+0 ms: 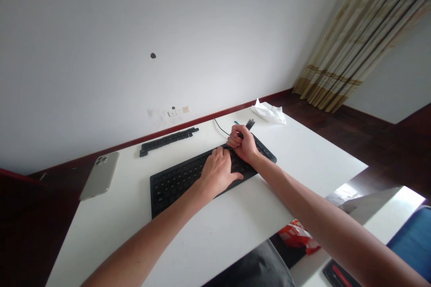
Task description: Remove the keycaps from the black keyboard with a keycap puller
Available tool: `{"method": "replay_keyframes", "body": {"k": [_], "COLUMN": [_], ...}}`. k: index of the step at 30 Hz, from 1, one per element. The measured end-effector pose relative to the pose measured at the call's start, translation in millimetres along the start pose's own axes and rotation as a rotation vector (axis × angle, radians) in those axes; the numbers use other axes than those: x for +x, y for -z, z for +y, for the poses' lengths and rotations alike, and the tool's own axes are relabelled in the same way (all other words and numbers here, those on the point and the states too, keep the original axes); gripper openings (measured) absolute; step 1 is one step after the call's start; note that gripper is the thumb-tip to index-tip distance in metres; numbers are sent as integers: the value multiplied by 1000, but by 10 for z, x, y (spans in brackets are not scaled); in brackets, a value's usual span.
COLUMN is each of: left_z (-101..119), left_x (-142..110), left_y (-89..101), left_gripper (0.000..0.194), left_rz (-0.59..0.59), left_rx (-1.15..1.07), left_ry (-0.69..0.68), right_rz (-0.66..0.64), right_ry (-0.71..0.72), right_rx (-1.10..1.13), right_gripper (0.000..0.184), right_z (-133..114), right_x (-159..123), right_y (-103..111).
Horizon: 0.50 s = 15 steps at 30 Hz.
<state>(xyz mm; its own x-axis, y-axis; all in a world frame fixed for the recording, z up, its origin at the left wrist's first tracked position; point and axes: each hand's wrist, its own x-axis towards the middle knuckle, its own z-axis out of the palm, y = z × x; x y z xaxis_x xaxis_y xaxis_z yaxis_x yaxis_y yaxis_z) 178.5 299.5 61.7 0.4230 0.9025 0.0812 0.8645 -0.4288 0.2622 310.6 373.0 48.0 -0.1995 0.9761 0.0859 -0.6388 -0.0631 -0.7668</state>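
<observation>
Below the near edge of the tabletop [117,233], a red bag [296,234] shows beside a dark-clad leg [261,267]. The keyboard [183,181] lies at a slant across the middle of the tabletop, within reach of both hands. The left hand [218,168] rests palm down on it, fingers extended, thumb out and holding nothing, probably to keep the keyboard from sliding. The right hand [244,143], over the keyboard's right part, has its fingers curled tight around what looks like a brush [250,124], perhaps fisted so for firm control. Phone [100,177] and loose keycaps [170,140] lie apart from the keyboard, the keycaps in about 2 rows, maybe to preserve their order. A cord [221,128] runs off the far edge, near a crumpled tissue [269,113]; behind stands the wall [215,45] with its sockets [186,109]. The 2 hands and the left forearm cover parts of the keyboard, the fist hides the brush's lower end, and a small blue thing [236,122] behind it is too slight to identify. Lettering on the keycaps is unreadable.
</observation>
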Motion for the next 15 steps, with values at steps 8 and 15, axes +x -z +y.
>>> {"method": "replay_keyframes", "body": {"k": [8, 15], "left_z": [286, -63], "left_x": [-191, 14], "left_y": [-7, 157], "left_gripper": [24, 33], "left_rz": [-55, 75], "left_rx": [-55, 10], "left_ry": [-127, -29], "right_rz": [113, 252], "right_ry": [-73, -117], "right_rx": [27, -93], "right_gripper": [38, 42], "right_z": [6, -63], "right_x": [21, -68], "right_y": [6, -124]}}
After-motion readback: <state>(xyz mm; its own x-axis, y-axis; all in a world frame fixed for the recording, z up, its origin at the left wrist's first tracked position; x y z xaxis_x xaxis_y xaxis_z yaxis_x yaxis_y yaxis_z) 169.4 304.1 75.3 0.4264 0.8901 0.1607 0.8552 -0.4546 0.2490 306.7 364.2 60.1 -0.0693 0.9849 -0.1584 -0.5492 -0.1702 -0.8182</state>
